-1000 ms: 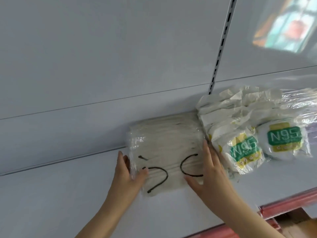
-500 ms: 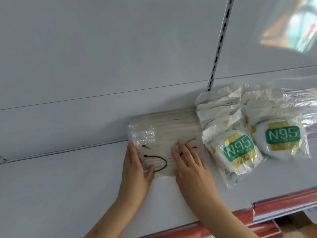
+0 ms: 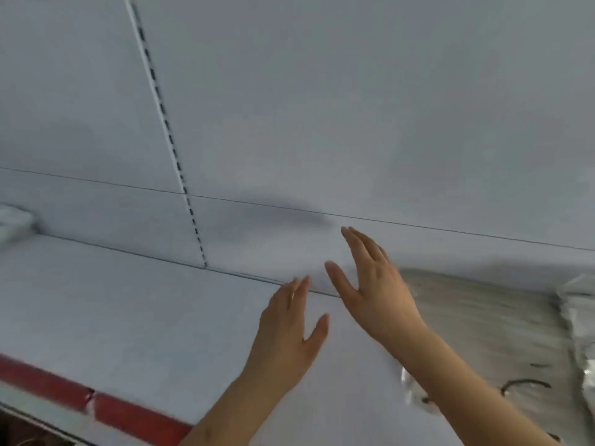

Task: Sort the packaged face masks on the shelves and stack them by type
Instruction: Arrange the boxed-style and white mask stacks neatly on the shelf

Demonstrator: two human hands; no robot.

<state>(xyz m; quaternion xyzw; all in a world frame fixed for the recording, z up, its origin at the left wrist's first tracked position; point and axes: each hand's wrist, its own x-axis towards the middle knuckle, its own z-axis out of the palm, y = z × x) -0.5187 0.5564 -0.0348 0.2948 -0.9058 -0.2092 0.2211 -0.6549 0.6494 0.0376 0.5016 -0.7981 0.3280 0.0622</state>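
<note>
Two hands out over the shelf (image 3: 135,304), both w/ fingers straight and nothing in either grip. My left hand (image 3: 286,329) sits lower, palm down, fingers together and pointing toward the back panel (image 3: 354,107), thumb splayed to the right; can't tell if it touches the shelf or hovers just above. My right hand (image 3: 373,284) is higher and tilted, fingers extended up-left, thumb spread toward the left hand, the two thumbs near but apart. Right forearm runs down to the bottom-right corner and crosses in front of the beige mask pack (image 3: 483,333), hiding its left-front corner. That pack lies flat on the shelf to the right of both hands, against the back panel, black ear loops showing through clear wrap. Another shiny wrapped pack (image 3: 579,333) just beside it at the right edge, blurred. Slotted upright (image 3: 167,136) runs down the back panel, left of my hands. Red strip (image 3: 128,416) along the shelf's front edge. Pale blurred item (image 3: 13,220) at far left.
</note>
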